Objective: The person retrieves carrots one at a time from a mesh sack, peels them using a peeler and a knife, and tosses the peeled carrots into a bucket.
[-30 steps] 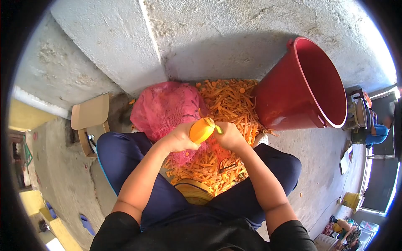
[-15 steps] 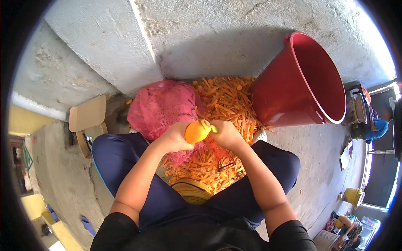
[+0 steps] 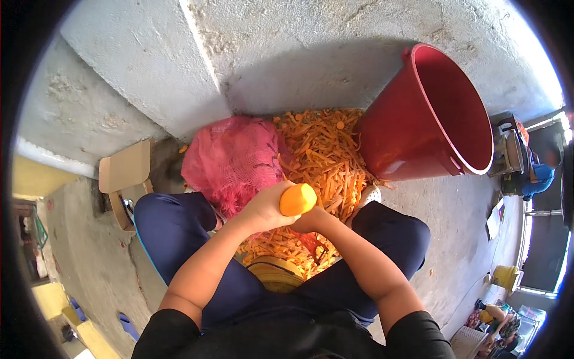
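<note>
My left hand [image 3: 266, 209] is closed around a thick orange carrot [image 3: 298, 200], whose blunt, smooth end points up toward me. Just below and to the right, my right hand [image 3: 313, 220] is closed and close against the left hand and the carrot's lower part; its fingertips are hidden. A red peeler [image 3: 314, 245] with a dark-framed head sticks out below the right hand. Beneath both hands lies a heap of orange peelings [image 3: 326, 152]. A pink mesh sack [image 3: 233, 158] rests on the left of the heap.
A large dark-red bucket [image 3: 397, 128] leans tilted at the heap's right, by the wall. Between my legs is a yellow rounded container [image 3: 272, 272]. An open cardboard box [image 3: 125, 167] lies left. A person in blue [image 3: 541, 179] and another person [image 3: 499, 320] are far right.
The carrot has turned, so its stem end with a green bit no longer shows. My right hand has moved down and left, below the carrot, and the peeler has shifted down with it.
</note>
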A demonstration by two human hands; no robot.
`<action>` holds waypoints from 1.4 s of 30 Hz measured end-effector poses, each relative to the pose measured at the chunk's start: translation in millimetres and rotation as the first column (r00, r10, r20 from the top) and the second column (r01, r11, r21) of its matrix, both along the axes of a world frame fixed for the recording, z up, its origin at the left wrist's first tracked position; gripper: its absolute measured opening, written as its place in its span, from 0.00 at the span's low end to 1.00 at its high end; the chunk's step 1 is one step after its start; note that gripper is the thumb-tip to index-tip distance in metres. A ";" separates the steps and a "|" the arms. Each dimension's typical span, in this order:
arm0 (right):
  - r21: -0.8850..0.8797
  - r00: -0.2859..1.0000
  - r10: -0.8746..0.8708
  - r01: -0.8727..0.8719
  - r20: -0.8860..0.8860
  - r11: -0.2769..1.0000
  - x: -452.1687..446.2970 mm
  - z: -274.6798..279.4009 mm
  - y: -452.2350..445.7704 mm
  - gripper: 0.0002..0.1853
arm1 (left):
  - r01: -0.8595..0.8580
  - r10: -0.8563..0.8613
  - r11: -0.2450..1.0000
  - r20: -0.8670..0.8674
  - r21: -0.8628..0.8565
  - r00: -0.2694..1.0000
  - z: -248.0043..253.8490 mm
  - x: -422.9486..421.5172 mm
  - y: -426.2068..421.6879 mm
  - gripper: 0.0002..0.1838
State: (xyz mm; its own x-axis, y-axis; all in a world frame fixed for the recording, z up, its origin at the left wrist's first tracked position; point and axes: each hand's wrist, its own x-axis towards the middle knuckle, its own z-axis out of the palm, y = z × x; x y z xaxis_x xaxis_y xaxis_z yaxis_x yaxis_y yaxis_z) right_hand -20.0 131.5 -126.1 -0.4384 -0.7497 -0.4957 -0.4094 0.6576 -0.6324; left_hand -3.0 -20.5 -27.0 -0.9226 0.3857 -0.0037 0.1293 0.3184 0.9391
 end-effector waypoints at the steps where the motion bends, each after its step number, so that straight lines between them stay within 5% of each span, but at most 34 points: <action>1: 0.193 0.999 0.031 -0.039 0.044 0.980 1.3 19.1 -0.1 0.15 | -0.013 0.016 0.997 0.030 -0.082 0.999 -0.9 -1.0 -0.8 0.24; 2: 0.376 0.994 0.050 -0.082 0.093 0.923 1.8 32.5 -0.2 0.16 | -0.022 0.032 0.986 0.059 -0.163 0.998 -2.4 -1.8 -1.9 0.24; 4: 0.420 0.987 0.110 -0.149 0.117 0.895 5.9 18.6 6.2 0.16 | 0.141 -0.095 0.821 0.111 -0.553 0.989 -10.7 -4.5 -5.9 0.21; 6: 0.379 0.988 0.120 -0.148 0.097 0.913 10.1 21.6 9.3 0.16 | 0.360 -0.280 0.493 0.247 -0.792 0.928 -10.8 -11.9 -8.0 0.19; 9: 0.395 0.973 0.177 -0.223 0.151 0.891 10.8 36.8 6.1 0.15 | 0.532 -0.483 0.198 0.390 -0.823 0.784 4.8 -39.1 14.4 0.18; 10: 0.392 0.969 0.184 -0.237 0.167 0.889 10.0 42.0 5.8 0.15 | 0.419 -0.564 0.228 0.232 -0.879 0.793 20.9 -51.5 28.3 0.18; 12: 0.354 0.979 0.166 -0.198 0.118 0.914 10.5 39.4 7.0 0.15 | 0.214 -0.609 0.606 -0.275 -0.766 0.744 68.0 -82.7 60.2 0.22; 14: 0.370 0.974 0.189 -0.222 0.122 0.902 4.9 20.2 2.6 0.14 | -0.226 -0.310 0.882 -0.871 -0.413 0.382 131.3 -106.1 100.5 0.26; 15: 0.368 0.980 0.175 -0.200 0.098 0.908 1.6 23.6 3.3 0.14 | -0.173 -0.060 0.979 -0.964 -0.107 0.259 162.0 -119.7 117.0 0.21; 16: 0.363 0.984 0.162 -0.178 0.076 0.914 -2.9 29.8 3.8 0.14 | -0.006 0.164 0.986 -0.949 0.168 0.269 189.3 -128.5 123.0 0.16; 17: 0.357 0.987 0.149 -0.159 0.055 0.921 -7.3 36.9 4.4 0.14 | -0.011 0.371 0.928 -0.921 0.373 0.119 210.9 -134.6 124.6 0.10; 19: 0.336 0.995 0.088 -0.101 0.053 0.937 -13.0 58.0 4.8 0.14 | -0.064 0.376 0.926 -0.912 0.371 0.166 229.2 -122.1 101.5 0.12; 21: 0.285 0.998 0.049 -0.057 0.036 0.957 -17.8 64.5 9.7 0.14 | -0.139 0.338 0.938 -0.929 0.318 0.150 215.9 -129.7 68.6 0.11; 24: 0.322 1.000 -0.019 0.023 -0.014 0.947 -23.4 86.7 15.5 0.14 | -0.480 0.290 0.873 -0.696 -0.089 0.657 131.0 -126.6 -7.9 0.08; 27: 0.220 0.992 -0.057 0.081 -0.112 0.972 -26.8 108.7 33.8 0.13 | -0.405 0.347 0.685 -0.217 -0.606 0.912 10.7 -104.0 -106.7 0.09; 30: 0.146 0.979 -0.129 0.152 -0.159 0.978 -24.4 140.8 42.8 0.11 | 0.071 0.277 0.477 0.227 -0.876 0.934 -95.1 -54.8 -163.4 0.11; 32: 0.099 0.976 -0.152 0.168 -0.156 0.981 -22.1 150.7 44.1 0.09 | 0.190 0.413 0.757 0.683 -0.625 0.603 -146.2 -26.0 -160.2 0.11; 34: 0.097 0.981 -0.128 0.143 -0.143 0.985 -19.0 154.1 40.1 0.09 | 0.148 0.340 0.851 0.744 -0.504 0.576 -173.5 -2.1 -144.2 0.12; 38: 0.120 0.985 -0.098 0.115 -0.142 0.986 -22.0 151.7 27.8 0.09 | -0.246 0.479 0.763 0.268 -0.597 0.836 -230.6 -0.6 -127.4 0.12; 40: 0.150 0.988 -0.087 0.106 -0.127 0.983 -28.1 150.6 22.5 0.09 | -0.512 0.624 0.604 -0.036 -0.611 0.780 -239.4 -16.7 -112.0 0.12; 42: 0.153 0.986 -0.099 0.119 -0.133 0.981 -33.2 144.5 18.9 0.08 | -0.572 0.688 0.596 -0.009 -0.563 0.726 -257.1 -37.8 -111.8 0.12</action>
